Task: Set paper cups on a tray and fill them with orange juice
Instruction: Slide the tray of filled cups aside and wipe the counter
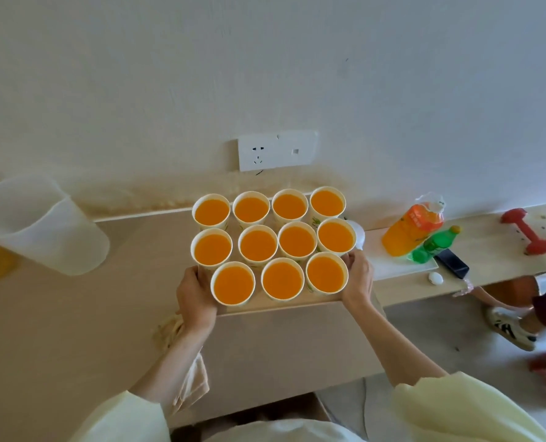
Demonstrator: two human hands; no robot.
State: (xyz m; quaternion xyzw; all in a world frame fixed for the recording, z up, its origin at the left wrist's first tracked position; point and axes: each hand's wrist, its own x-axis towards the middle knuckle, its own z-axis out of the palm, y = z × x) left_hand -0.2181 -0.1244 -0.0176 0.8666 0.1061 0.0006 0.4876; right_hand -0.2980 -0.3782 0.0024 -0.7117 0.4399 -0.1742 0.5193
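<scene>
Several white paper cups (282,279) brimming with orange juice stand in three rows on a light wooden tray (284,304). My left hand (196,298) grips the tray's left edge, thumb beside the front left cup. My right hand (358,275) grips the right edge next to the front right cup. The tray is level and looks raised a little above the beige table (74,330), though how far is hard to tell. A translucent plastic pitcher (38,224) with a little juice at its bottom sits at the far left.
On the lower bench to the right lie an orange juice bottle (410,229), a green bottle (434,244), a black phone (452,263), a small white object (435,278) and a red dumbbell (527,232). Another person's legs and shoes (507,327) are at the right. A cloth (188,374) lies under my left forearm.
</scene>
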